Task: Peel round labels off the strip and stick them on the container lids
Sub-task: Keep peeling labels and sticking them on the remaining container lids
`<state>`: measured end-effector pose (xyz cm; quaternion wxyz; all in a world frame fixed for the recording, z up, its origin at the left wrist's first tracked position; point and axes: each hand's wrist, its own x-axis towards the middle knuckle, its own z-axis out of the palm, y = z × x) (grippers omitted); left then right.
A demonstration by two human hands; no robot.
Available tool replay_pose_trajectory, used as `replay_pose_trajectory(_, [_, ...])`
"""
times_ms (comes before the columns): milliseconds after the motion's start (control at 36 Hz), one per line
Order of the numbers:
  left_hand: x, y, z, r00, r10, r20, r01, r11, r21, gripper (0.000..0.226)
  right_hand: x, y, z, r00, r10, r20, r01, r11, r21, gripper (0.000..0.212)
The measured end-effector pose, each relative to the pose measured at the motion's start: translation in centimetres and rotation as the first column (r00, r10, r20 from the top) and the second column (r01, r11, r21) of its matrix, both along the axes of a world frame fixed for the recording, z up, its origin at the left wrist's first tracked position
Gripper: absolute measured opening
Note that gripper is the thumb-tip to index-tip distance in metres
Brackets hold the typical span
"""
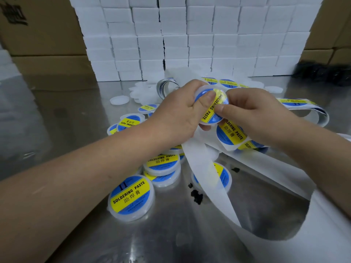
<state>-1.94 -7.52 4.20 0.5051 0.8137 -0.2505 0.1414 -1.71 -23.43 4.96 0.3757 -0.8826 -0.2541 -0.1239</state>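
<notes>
My left hand [178, 116] grips a round translucent container [204, 122], its thumb lying on the blue-and-yellow "Soldering Paste" label [215, 105] on the lid. My right hand [252, 116] presses the same label with thumb and fingertips curled at the container's right edge. Under the hands runs the white label strip [233, 135] with more round labels on it. Its bare backing [209, 179] trails toward me. Several labelled containers [131, 198] lie on the steel table at the lower left.
Unlabelled white lids [119, 100] and containers lie behind the hands. A wall of white foam boxes [190, 35] stands at the back, with cardboard cartons [38, 35] at the left. More strip loops to the right [303, 105]. Black crumbs [196, 196] dot the table.
</notes>
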Motion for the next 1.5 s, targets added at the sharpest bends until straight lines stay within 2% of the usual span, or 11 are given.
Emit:
replay_pose_trajectory(222, [0.4, 0.4, -0.3, 0.995, 0.063, 0.071, -0.068, 0.995, 0.070, 0.024, -0.2, 0.3, 0.0, 1.000, -0.010, 0.021, 0.011, 1.000, -0.028, 0.039])
replay_pose_trajectory(361, [0.8, 0.8, -0.2, 0.965, 0.126, 0.230, -0.167, 0.972, 0.168, 0.032, -0.1, 0.1, -0.1, 0.999, -0.041, 0.025, 0.041, 0.999, 0.006, 0.040])
replay_pose_trajectory(445, [1.2, 1.5, 0.4, 0.930, 0.193, 0.312, -0.215, 0.976, 0.038, 0.034, 0.3, -0.1, -0.1, 0.997, -0.077, 0.014, 0.076, 0.995, 0.061, 0.040])
replay_pose_trajectory(556, [2.4, 3.1, 1.0, 0.926, 0.291, 0.241, -0.293, 0.956, -0.030, 0.038, 0.9, -0.4, -0.2, 0.991, -0.134, 0.027, 0.131, 0.986, 0.107, 0.031])
replay_pose_trajectory(695, [3.8, 5.8, 0.9, 0.900, 0.293, 0.323, -0.374, 0.900, 0.226, 0.039, 1.4, -0.6, -0.3, 0.981, -0.190, 0.041, 0.183, 0.975, 0.122, 0.029])
replay_pose_trajectory(861, [6.2, 9.4, 0.0, 0.951, 0.305, 0.048, -0.295, 0.853, 0.430, 0.039, 1.5, -0.6, -0.3, 0.978, -0.204, 0.052, 0.196, 0.973, 0.122, 0.030])
replay_pose_trajectory(972, [5.1, 8.0, 0.3, 0.962, 0.065, -0.266, -0.044, 0.996, 0.083, 0.041, 1.4, -0.6, -0.2, 0.977, -0.205, 0.053, 0.196, 0.972, 0.129, 0.031])
replay_pose_trajectory(1056, [5.1, 8.0, -0.3, 0.879, -0.054, -0.475, -0.032, 0.985, -0.171, 0.042, 1.4, -0.6, -0.1, 0.978, -0.201, 0.052, 0.193, 0.973, 0.123, 0.030])
replay_pose_trajectory(1250, [5.7, 8.4, -0.5, 0.843, -0.054, -0.535, 0.047, 0.999, -0.026, 0.043, 1.3, -0.6, -0.2, 0.977, -0.206, 0.052, 0.200, 0.975, 0.099, 0.030])
replay_pose_trajectory(1361, [5.4, 8.8, -0.4, 0.909, -0.016, -0.416, 0.085, 0.986, 0.146, 0.043, 1.4, -0.6, -0.2, 0.976, -0.212, 0.048, 0.206, 0.973, 0.099, 0.029])
replay_pose_trajectory(1500, [5.2, 9.1, 0.0, 0.936, 0.031, -0.352, 0.044, 0.978, 0.205, 0.078, 1.3, -0.5, -0.2, 0.974, -0.224, 0.037, 0.219, 0.971, 0.097, 0.027])
